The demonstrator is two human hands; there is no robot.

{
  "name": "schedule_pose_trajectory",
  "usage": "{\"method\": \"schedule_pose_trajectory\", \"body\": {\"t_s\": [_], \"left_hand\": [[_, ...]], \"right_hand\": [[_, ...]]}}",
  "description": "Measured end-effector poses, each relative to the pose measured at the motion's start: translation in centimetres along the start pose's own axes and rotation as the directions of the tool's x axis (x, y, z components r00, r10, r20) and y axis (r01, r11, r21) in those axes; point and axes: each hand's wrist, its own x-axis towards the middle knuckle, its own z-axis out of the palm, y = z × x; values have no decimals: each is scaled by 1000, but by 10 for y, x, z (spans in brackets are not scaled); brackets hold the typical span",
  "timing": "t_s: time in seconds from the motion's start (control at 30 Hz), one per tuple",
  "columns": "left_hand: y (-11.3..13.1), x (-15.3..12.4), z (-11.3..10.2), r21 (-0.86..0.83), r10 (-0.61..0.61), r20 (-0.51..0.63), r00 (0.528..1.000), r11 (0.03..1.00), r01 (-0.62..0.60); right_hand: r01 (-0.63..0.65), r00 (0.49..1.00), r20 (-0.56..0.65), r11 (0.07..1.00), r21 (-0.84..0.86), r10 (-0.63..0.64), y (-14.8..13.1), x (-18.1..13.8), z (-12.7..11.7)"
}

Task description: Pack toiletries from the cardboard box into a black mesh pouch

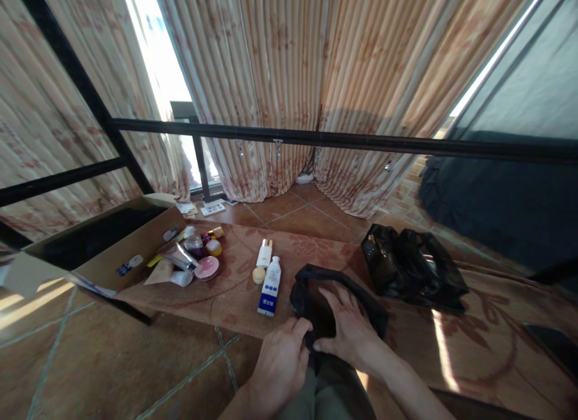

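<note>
A black plastic bag [316,274] lies with its mouth spread at the table's near edge, just above my lap. My left hand [280,355] pinches the near left rim of this bag between thumb and fingers. Over the bag's mouth, my right hand [350,328] has its fingers apart, partly inside and touching the dark plastic. To the left of the bag lies a blue and white tube [270,290]. A white bottle [264,255] and a small round yellowish jar [259,275] are beside that tube. What the bag contains is hidden.
Several cosmetics, including a pink round case [206,267] and a silver tube [180,256], cluster beside an open cardboard box [129,248]. Filled black bags [401,266] stand on the right, and a dark flat object [551,347] lies farther right. A black rail [271,132] crosses behind the table.
</note>
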Motion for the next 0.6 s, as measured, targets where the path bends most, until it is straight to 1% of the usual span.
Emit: {"method": "schedule_pose_trajectory", "body": {"t_s": [0.17, 0.27, 0.37, 0.43, 0.53, 0.6], "left_hand": [[2, -2, 1, 72, 4, 26, 1000, 997, -6], [6, -4, 2, 81, 7, 38, 999, 997, -10], [9, -3, 2, 69, 14, 33, 999, 997, -16], [9, -2, 1, 63, 12, 25, 1000, 998, -13], [10, 0, -1, 46, 6, 10, 1000, 999, -6], [9, 0, -2, 31, 4, 0, 1000, 1000, -4]], "right_hand": [[-22, 1000, 11, 998, -57, 22, 0, -2, -3], [-3, 1000, -7, 999, -53, 3, -1, -3, -6], [26, 1000, -2, 1000, -11, -26, -1, -3, -9], [20, 1000, 13, 999, 25, -21, 0, -2, -9], [4, 1000, 14, 994, 105, -5, 3, -1, -6], [21, 1000, -3, 985, 169, -21, 5, 0, -4]]}}
